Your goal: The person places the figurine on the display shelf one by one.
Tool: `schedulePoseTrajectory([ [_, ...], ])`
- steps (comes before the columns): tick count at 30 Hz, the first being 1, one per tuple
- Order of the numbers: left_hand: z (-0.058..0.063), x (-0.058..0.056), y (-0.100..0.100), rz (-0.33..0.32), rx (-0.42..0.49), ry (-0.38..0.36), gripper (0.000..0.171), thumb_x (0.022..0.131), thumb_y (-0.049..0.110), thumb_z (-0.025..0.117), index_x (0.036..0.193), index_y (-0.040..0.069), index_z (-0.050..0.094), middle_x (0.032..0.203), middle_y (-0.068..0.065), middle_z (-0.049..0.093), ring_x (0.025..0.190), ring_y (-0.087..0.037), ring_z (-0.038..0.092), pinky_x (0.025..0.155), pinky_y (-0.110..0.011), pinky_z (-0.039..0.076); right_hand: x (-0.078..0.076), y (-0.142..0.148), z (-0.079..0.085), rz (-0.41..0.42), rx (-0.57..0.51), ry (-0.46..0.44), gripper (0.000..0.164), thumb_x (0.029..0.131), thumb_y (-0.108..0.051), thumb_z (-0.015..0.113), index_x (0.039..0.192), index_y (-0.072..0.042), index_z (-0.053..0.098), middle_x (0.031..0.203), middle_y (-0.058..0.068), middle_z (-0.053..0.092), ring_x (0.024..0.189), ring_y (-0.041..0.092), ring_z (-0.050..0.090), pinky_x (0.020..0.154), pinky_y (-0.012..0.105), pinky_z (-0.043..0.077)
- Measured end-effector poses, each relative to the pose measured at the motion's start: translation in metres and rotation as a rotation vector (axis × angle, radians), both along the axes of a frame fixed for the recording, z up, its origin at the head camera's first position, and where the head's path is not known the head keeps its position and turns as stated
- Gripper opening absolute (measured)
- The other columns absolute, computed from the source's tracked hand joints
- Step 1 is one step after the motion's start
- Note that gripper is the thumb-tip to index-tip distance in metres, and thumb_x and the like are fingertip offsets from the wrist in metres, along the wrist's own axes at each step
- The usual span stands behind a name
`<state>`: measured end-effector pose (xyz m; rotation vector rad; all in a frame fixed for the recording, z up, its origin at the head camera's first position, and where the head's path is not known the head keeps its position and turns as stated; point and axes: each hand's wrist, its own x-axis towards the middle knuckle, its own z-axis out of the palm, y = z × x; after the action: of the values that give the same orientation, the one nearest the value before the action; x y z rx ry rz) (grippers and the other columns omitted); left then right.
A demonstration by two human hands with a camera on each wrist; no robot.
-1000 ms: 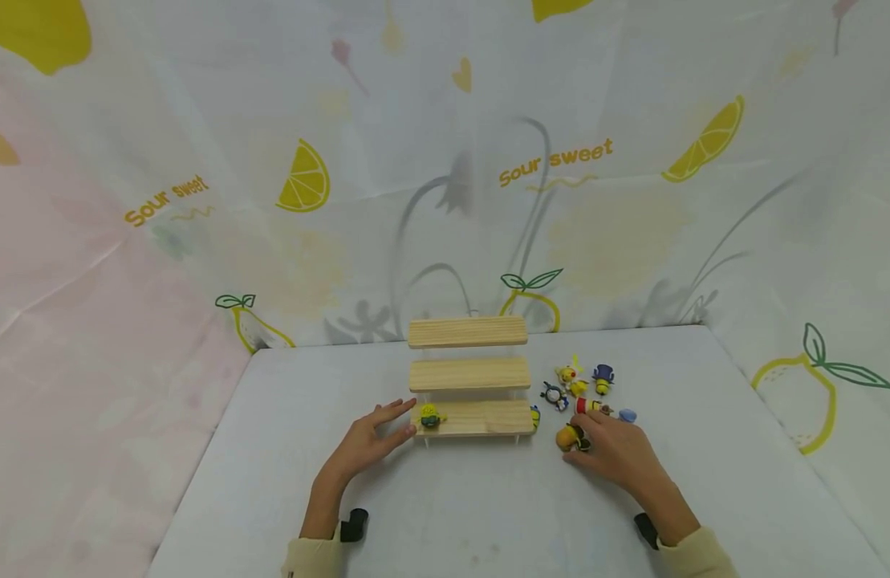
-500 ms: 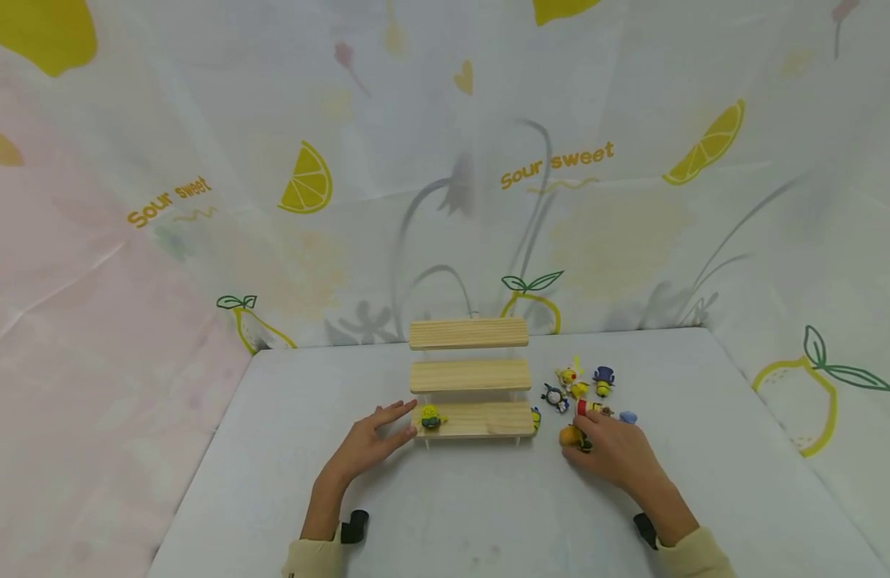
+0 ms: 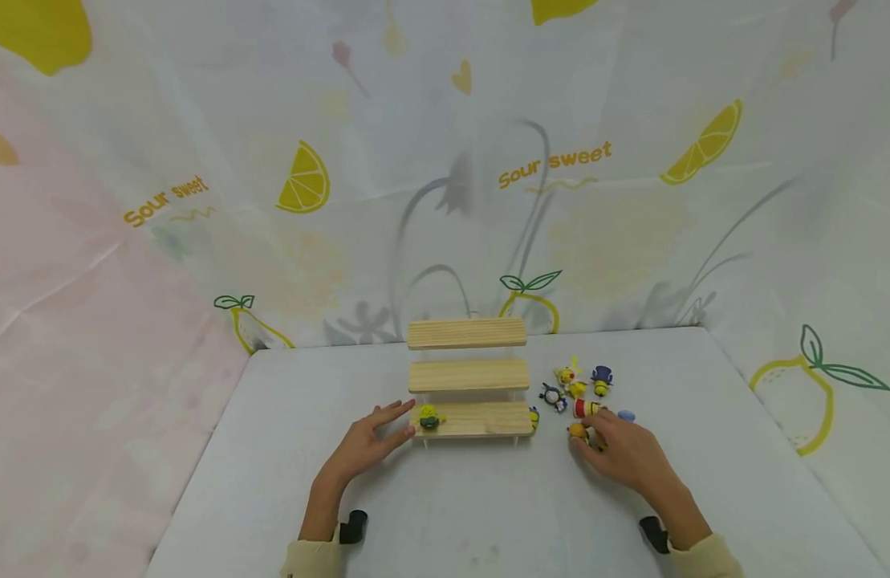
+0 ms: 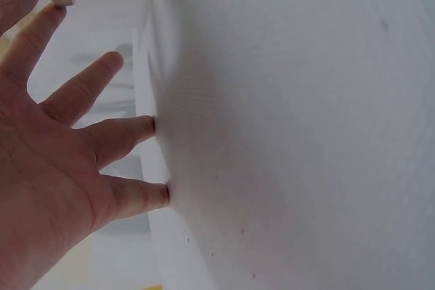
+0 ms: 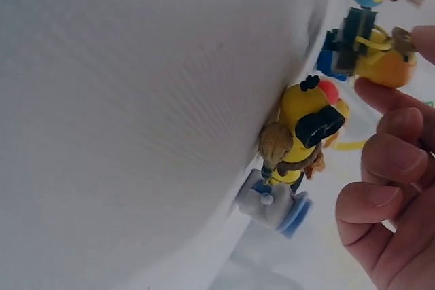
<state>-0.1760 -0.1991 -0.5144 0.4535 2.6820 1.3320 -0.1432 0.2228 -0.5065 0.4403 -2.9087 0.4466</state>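
Taking the three-tier pale wooden shelf as the clock's centre, I am noting the following. The right hand is working at four o'clock, thumb and index finger pinching a small yellow-and-orange, plastic-looking toy figure with a dark lower part; the other fingers are curling, apart from it. Over the last second, hand and toy have been shifting slightly towards three o'clock. In my judgement this is only an adjusting of the hold, bringing the toy no nearer the shelf. Whether it is clearing the white table, I cannot tell. The left hand is staying at eight o'clock, fingers spread, one fingertip appearing to touch the shelf's end. A yellow-and-green toy figure is occupying the bottom tier's nine o'clock end.
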Motion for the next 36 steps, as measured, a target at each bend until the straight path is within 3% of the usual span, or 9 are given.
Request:
schedulePoseTrajectory([
  [9,0.002,0.000,-0.001,-0.009,0.020,0.001,0.052,0.085,0.044,0.065,0.132,0.026,0.054,0.138,-0.010,0.045,0.133,-0.025,0.033,0.111,-0.045,0.014,-0.001,0.000,0.007,0.002,-0.086,0.045,0.020,0.083,-0.036,0.069,0.086,-0.018,0.064,0.065,-0.008,0.041,0.056,0.007,0.035,0.049,0.024,0.028],
  [18,0.002,0.000,0.000,-0.004,0.025,0.013,0.052,0.085,0.042,0.066,0.132,0.023,0.055,0.138,-0.013,0.046,0.133,-0.032,0.032,0.110,-0.048,0.015,-0.004,-0.001,0.014,0.067,-0.151,0.138,0.020,0.081,-0.033,0.072,0.087,-0.015,0.065,0.064,-0.010,0.042,0.056,0.004,0.035,0.048,0.021,0.029],
  [27,0.002,0.000,-0.002,-0.010,0.007,-0.007,0.052,0.085,0.045,0.064,0.132,0.025,0.054,0.139,-0.011,0.044,0.134,-0.027,0.031,0.111,-0.044,0.015,-0.011,-0.009,0.025,0.139,-0.208,0.241,0.018,0.078,-0.029,0.075,0.088,-0.016,0.066,0.063,-0.009,0.043,0.056,0.003,0.035,0.047,0.020,0.029],
  [36,0.003,0.001,-0.002,-0.011,0.011,-0.014,0.052,0.085,0.043,0.065,0.132,0.024,0.054,0.140,-0.012,0.043,0.134,-0.029,0.030,0.111,-0.045,0.014,-0.022,-0.029,0.034,0.197,-0.256,0.242,0.023,0.080,-0.033,0.073,0.096,-0.017,0.069,0.064,-0.009,0.043,0.057,0.002,0.036,0.050,0.021,0.031],
])
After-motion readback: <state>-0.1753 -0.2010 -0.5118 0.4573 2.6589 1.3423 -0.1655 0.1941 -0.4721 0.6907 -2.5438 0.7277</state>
